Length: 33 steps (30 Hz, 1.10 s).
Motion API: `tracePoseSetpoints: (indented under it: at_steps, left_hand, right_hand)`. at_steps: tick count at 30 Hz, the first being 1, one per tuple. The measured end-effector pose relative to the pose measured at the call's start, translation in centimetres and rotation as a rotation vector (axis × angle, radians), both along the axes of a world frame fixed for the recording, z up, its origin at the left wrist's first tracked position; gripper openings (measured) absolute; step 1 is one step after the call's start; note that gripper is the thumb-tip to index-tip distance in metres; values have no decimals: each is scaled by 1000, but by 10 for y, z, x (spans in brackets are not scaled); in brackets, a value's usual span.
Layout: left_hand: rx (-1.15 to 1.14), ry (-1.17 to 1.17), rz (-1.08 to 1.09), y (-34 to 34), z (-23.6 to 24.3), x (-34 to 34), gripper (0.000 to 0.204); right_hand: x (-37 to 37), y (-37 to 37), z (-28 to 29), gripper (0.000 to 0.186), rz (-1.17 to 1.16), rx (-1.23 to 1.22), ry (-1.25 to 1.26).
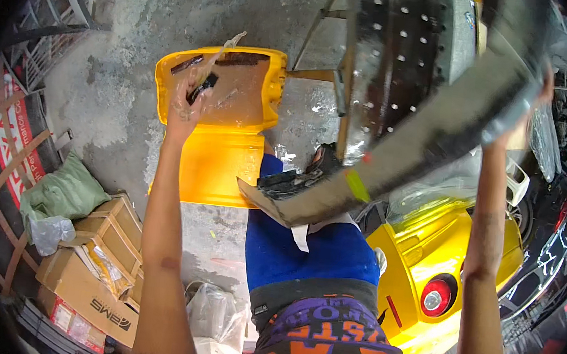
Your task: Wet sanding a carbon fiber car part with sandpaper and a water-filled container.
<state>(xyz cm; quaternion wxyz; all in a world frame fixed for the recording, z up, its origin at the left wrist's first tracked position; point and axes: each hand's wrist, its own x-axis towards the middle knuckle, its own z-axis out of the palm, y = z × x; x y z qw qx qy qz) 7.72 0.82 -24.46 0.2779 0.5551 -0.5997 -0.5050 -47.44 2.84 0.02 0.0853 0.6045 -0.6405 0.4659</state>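
A long curved dark grey car panel (422, 132), perhaps a lip or spoiler, slants from the upper right down across my lap. My right hand (538, 98) grips its far right edge, fingers partly behind it. A yellow-green mark and a small red mark show on its surface, and a white strip hangs from its lower end. On the left, my left hand (192, 105) is closed around a small black piece (203, 89), too small to name. A pale crumpled strip (231, 43) rises from the same hand. Below that hand lies a yellow molded panel (220, 168) with a brownish recess.
A glossy yellow car body part (417, 263) with a round red light lies at right. Beyond it are plastic-wrapped parts. A stand (339, 81) and a dark perforated piece (401, 66) are ahead. Cardboard boxes (88, 295) and a green bag (67, 185) sit at left.
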Motion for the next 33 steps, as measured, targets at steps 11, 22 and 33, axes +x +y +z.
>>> tracePoseSetpoints:
  at_steps: [11, 22, 33]
  left_hand:
    - [-439, -595, -140, 56, 261, -56, 29]
    - [-879, -490, -407, 56, 380, -194, 51]
    - [-912, -548, -424, 107, 331, -197, 42]
  right_hand:
    - [65, -3, 14, 44, -170, 62, 168]
    - [66, -5, 10, 41, -146, -71, 88]
    - [68, -8, 6, 41, -136, -155, 69]
